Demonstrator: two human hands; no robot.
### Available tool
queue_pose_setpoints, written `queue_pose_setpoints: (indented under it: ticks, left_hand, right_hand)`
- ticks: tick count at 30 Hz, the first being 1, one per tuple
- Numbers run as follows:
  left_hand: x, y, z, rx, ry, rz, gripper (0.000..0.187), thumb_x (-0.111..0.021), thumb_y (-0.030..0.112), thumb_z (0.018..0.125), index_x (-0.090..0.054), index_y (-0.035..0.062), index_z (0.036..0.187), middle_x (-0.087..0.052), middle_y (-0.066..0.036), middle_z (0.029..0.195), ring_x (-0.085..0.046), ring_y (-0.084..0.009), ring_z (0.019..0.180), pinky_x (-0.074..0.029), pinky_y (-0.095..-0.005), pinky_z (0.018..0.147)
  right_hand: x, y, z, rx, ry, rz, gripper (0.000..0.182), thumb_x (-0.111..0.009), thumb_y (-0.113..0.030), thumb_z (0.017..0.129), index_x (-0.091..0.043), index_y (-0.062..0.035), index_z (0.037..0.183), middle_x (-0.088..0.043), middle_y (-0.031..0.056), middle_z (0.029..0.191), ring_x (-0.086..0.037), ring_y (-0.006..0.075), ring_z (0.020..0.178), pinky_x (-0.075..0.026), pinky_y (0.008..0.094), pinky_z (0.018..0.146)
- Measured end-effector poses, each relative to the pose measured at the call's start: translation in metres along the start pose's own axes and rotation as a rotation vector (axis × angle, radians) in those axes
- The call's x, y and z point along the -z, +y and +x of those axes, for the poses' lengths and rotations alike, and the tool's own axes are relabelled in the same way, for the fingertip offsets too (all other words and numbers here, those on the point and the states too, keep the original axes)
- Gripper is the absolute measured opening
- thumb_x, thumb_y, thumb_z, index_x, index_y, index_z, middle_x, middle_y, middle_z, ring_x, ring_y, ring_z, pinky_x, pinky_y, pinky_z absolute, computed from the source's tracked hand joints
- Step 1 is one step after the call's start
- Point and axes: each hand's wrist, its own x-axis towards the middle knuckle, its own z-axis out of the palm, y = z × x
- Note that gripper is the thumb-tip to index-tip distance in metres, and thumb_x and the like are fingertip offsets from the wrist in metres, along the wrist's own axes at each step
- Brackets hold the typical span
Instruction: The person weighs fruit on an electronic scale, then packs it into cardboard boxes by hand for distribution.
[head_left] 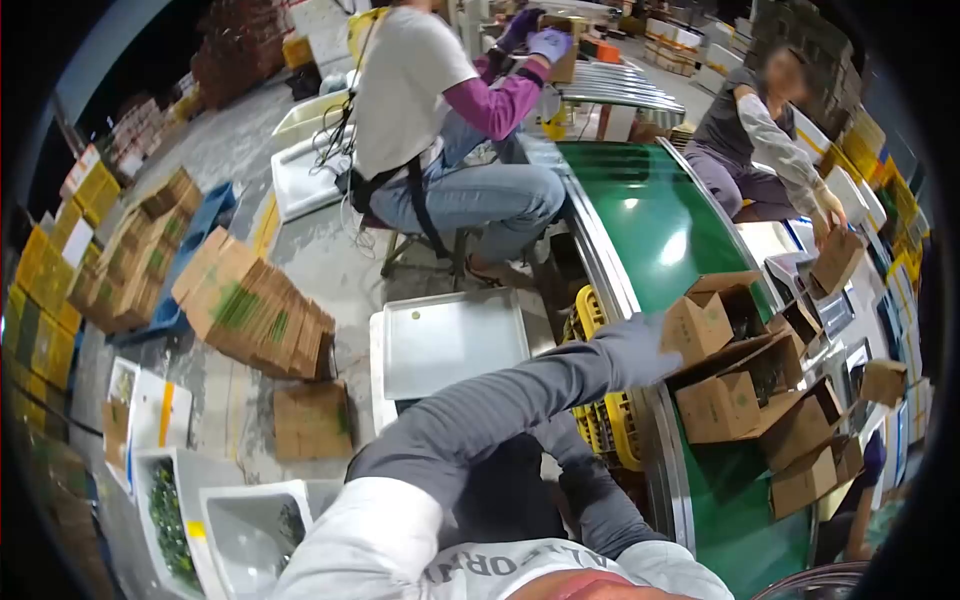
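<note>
In the head view, the left arm is lying across the body, and the gloved left hand [645, 352] is resting at the nearest side of a small cardboard carton [698, 330]. The fingers are pointing at it, but blur is hiding their curl, so I cannot tell whether they are gripping or only touching. The right hand [556, 433] is mostly hiding under the left forearm; I cannot tell whether it is closed or holding anything.

The carton is standing over the near edge of the green conveyor belt [625, 225], among a cluster of open cartons [770, 375] with raised flaps. Beneath the left arm, a yellow plastic crate [622, 430] is sitting beside the belt's metal rail, and a white tray [455, 345] is lying nearby.

The step in hand is seemingly the handling of cartons at the belt. A firm hold would be calling for fingers spreading along the carton's side, without shoving it into its crowding neighbours.

Beyond, a seated co-worker in purple sleeves [497, 105] is holding a box [566, 58] in gloved hands, and another co-worker [745, 140] across the belt is touching a tilted carton [838, 260]. A stack of folded cardboard [250, 305] is leaning on the floor.
</note>
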Motion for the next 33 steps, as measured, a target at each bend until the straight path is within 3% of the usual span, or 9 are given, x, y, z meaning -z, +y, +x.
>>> queue_pose_setpoints:
  ticks: [3, 7, 18, 20, 23, 24, 25, 27, 33]
  left_hand:
    - [0.033, 0.051, -0.047, -0.305, -0.078, 0.573, 0.043, -0.056, 0.035, 0.08, -0.063, 0.0, 0.104, -0.066, -0.014, 0.093, -0.063, -0.029, 0.093, -0.049, -0.0455, 0.079]
    - [0.032, 0.074, -0.078, -0.51, -0.094, 0.742, 0.042, -0.057, 0.034, 0.083, -0.061, 0.0005, 0.107, -0.063, -0.014, 0.1, -0.061, -0.0277, 0.098, -0.048, -0.0434, 0.083]
    - [0.081, -0.077, -0.237, -0.031, -0.053, 0.648, 0.041, -0.059, 0.032, 0.09, -0.056, 0.0018, 0.117, -0.057, -0.014, 0.118, -0.055, -0.024, 0.111, -0.044, -0.0376, 0.092]
    - [0.079, -0.154, -0.271, 0.2, 0.207, 0.321, 0.042, -0.062, 0.031, 0.088, -0.056, 0.0025, 0.118, -0.057, -0.014, 0.117, -0.056, -0.0238, 0.107, -0.045, -0.0364, 0.09]
    - [0.046, -0.333, -0.305, 0.468, 0.889, -0.106, 0.04, -0.062, 0.032, 0.085, -0.059, 0.0021, 0.112, -0.06, -0.018, 0.112, -0.058, -0.0304, 0.1, -0.045, -0.0364, 0.089]
    - [0.02, -0.402, -0.32, 0.577, 1.188, -0.788, 0.044, -0.063, 0.032, 0.085, -0.058, 0.0009, 0.115, -0.06, -0.019, 0.114, -0.055, -0.0264, 0.108, -0.042, -0.0348, 0.094]
    - [-0.024, -0.48, -0.334, 1.028, 1.476, -0.66, 0.043, -0.063, 0.034, 0.085, -0.06, 0.0021, 0.113, -0.062, -0.017, 0.109, -0.057, -0.0237, 0.107, -0.042, -0.0334, 0.092]
    - [-0.072, -0.556, -0.37, 0.934, 1.425, -1.646, 0.042, -0.064, 0.03, 0.084, -0.06, 0.0008, 0.113, -0.064, -0.018, 0.104, -0.06, -0.027, 0.102, -0.046, -0.0356, 0.086]
    - [-0.082, -0.584, -0.372, 1.237, 1.434, -1.354, 0.042, -0.064, 0.03, 0.085, -0.058, 0.0017, 0.116, -0.063, -0.016, 0.105, -0.06, -0.0256, 0.1, -0.047, -0.0349, 0.085]
  right_hand:
    - [0.041, -0.021, 0.032, -0.075, -0.128, 0.712, 0.051, -0.043, -0.045, 0.096, -0.05, -0.0064, 0.128, -0.057, 0.0113, 0.121, -0.057, 0.0247, 0.106, -0.044, 0.039, 0.095]
    - [-0.001, -0.053, 0.05, -0.452, -0.154, 1.79, 0.054, -0.042, -0.049, 0.096, -0.053, -0.0049, 0.127, -0.062, 0.0116, 0.112, -0.061, 0.0232, 0.097, -0.048, 0.0348, 0.086]
    - [0.01, -0.085, 0.08, -0.487, -0.219, 1.798, 0.05, -0.043, -0.042, 0.097, -0.047, -0.0012, 0.126, -0.054, 0.0158, 0.12, -0.056, 0.0267, 0.105, -0.048, 0.0419, 0.088]
    - [-0.003, -0.074, 0.086, -0.183, -0.107, 1.262, 0.052, -0.044, -0.043, 0.097, -0.046, -0.0014, 0.127, -0.054, 0.0134, 0.123, -0.054, 0.027, 0.108, -0.047, 0.042, 0.091]
    - [0.023, -0.112, 0.096, -0.52, -0.103, 1.774, 0.043, -0.047, -0.037, 0.097, -0.049, -0.0018, 0.121, -0.055, 0.0135, 0.117, -0.054, 0.0215, 0.095, -0.05, 0.0328, 0.078]
    - [0.019, -0.105, 0.096, -0.484, -0.107, 1.752, 0.047, -0.045, -0.039, 0.097, -0.047, -0.0016, 0.126, -0.054, 0.0156, 0.122, -0.055, 0.024, 0.101, -0.049, 0.0361, 0.085]
    - [0.012, -0.093, 0.097, -0.394, -0.167, 1.749, 0.052, -0.045, -0.04, 0.097, -0.044, 0.0003, 0.13, -0.052, 0.0177, 0.126, -0.054, 0.027, 0.108, -0.047, 0.0393, 0.091]
    - [0.01, -0.101, 0.101, -0.377, -0.19, 1.698, 0.054, -0.045, -0.039, 0.097, -0.042, 0.0023, 0.132, -0.051, 0.0185, 0.128, -0.054, 0.0282, 0.111, -0.046, 0.0401, 0.093]
    - [0.005, -0.115, 0.115, -0.324, -0.226, 1.639, 0.054, -0.045, -0.038, 0.097, -0.043, 0.0025, 0.133, -0.051, 0.0185, 0.129, -0.053, 0.0289, 0.112, -0.046, 0.0404, 0.094]
